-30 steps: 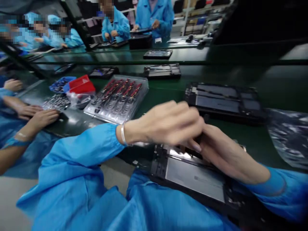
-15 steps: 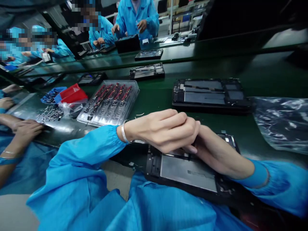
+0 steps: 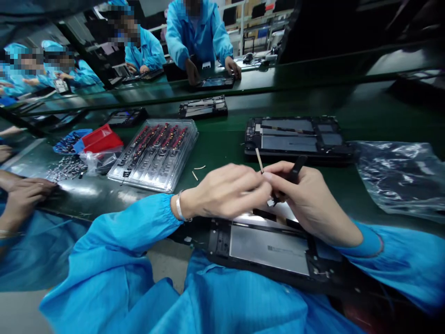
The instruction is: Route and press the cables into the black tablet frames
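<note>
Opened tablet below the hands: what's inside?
In the tablet: a flat silver battery nearest the person, part of a shiny silver panel beyond it. The left hand and right hand hide what's beneath them.

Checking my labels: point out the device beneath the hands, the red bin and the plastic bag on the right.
Device (image 3: 269,248), head view: silver panel.
Red bin (image 3: 103,138), head view: red wall.
Plastic bag (image 3: 399,174), head view: crinkled middle.

One pale strip (image 3: 259,159) and one black item (image 3: 298,168) now show at the right grip (image 3: 309,199), with a co-worker's two hands (image 3: 233,68) since lowered to the far device (image 3: 218,82).
</note>
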`<state>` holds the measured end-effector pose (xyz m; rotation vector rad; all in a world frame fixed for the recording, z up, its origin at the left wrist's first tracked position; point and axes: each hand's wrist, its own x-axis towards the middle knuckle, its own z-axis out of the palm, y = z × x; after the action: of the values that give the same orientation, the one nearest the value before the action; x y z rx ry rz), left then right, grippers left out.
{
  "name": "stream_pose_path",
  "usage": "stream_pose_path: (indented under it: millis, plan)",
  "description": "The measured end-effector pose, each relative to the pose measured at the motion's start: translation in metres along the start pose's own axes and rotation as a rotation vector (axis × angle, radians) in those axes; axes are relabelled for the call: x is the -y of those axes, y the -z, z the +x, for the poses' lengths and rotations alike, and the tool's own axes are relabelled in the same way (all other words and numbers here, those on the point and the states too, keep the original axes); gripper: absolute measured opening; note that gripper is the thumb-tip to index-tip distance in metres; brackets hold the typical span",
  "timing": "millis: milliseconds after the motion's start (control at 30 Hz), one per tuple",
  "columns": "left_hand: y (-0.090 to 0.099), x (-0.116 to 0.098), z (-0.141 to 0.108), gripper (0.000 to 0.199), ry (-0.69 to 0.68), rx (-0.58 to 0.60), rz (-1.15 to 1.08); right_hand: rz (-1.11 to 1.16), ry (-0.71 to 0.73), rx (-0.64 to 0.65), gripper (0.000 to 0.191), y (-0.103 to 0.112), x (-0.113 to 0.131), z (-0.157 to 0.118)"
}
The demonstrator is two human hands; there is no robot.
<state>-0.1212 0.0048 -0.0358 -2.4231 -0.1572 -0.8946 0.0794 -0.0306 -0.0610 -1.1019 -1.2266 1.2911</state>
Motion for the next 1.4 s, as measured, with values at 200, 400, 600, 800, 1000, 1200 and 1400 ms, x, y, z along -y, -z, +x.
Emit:
stream_pose_path:
  millis: [200, 400, 600, 800, 1000, 1200, 1400]
  plan:
    - [0.005, -0.005, 0.002, 0.024, 0.272, 0.267, 0.074, -0.405, 0.335, -0.017, 0.012, 0.003, 0.005, -0.003]
    - [0.014, -0.011, 0.008, 0.025, 0.280, 0.387, 0.117, -0.674, 0.552, 0.015, 0.011, 0.003, 0.003, -0.005]
    - [0.014, -0.023, 0.009, 0.026, 0.206, 0.305, 0.238, -0.718, 0.558, 0.056, 0.012, 0.001, -0.001, -0.008]
    - [0.026, 0.012, -0.033, 0.023, 0.476, 0.489, 0.246, -0.598, 0.389, 0.045, 0.013, 0.003, 0.001, -0.007]
    - [0.040, 0.034, -0.077, 0.020, 0.731, 1.059, 0.190, -0.532, 0.272, 0.018, 0.026, 0.007, 0.003, -0.002]
    - [0.044, 0.027, -0.066, 0.030, 0.669, 1.037, 0.200, -0.449, 0.202, 0.014, 0.025, 0.004, 0.002, -0.004]
    - [0.007, 0.009, -0.024, 0.031, 0.932, 0.279, -0.718, -0.244, 0.151, -0.025, 0.019, -0.003, -0.005, -0.005]
